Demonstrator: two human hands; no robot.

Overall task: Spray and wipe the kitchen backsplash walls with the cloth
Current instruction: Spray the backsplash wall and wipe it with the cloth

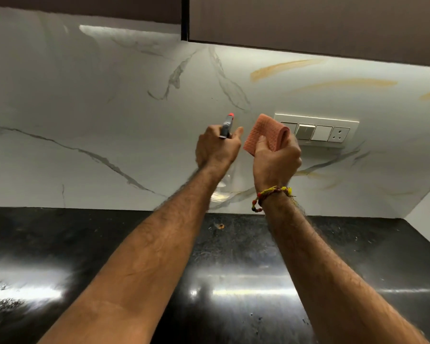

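While the left hand [217,147] grips the sprayer [227,126] aimed at the backsplash [97,100], the right hand [276,157] holds the folded cloth [266,135] near the switches [318,131]. Yellowish streaks [283,68] remain upper right, so wiping looks largely undone.

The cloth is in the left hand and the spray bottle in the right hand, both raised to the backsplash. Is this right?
No, the hands are swapped. The head view shows the cloth in the right hand and the spray bottle in the left hand, both raised to the backsplash.
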